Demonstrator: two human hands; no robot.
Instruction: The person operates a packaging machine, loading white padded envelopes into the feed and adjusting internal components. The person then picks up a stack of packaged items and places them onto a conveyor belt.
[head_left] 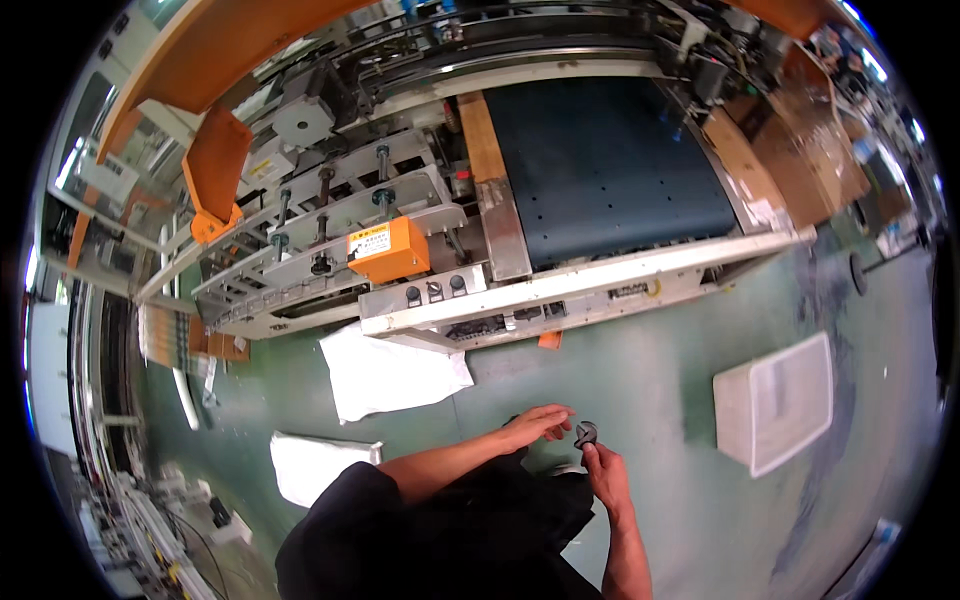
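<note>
My right hand is closed around a dark adjustable wrench, whose jaw end sticks up past my fingers while its handle is hidden in my grip. Just left of the jaws is my left hand, fingers loosely stretched and apart, with nothing seen in it. A small gap appears to lie between its fingertips and the tool. Both hands are in front of my body, over the green floor.
Ahead stands a machine with a dark belt, a pale frame rail, an orange box and knobs. White sheets lie on the floor at left. A white plastic bin sits at right. Cardboard leans beyond the belt.
</note>
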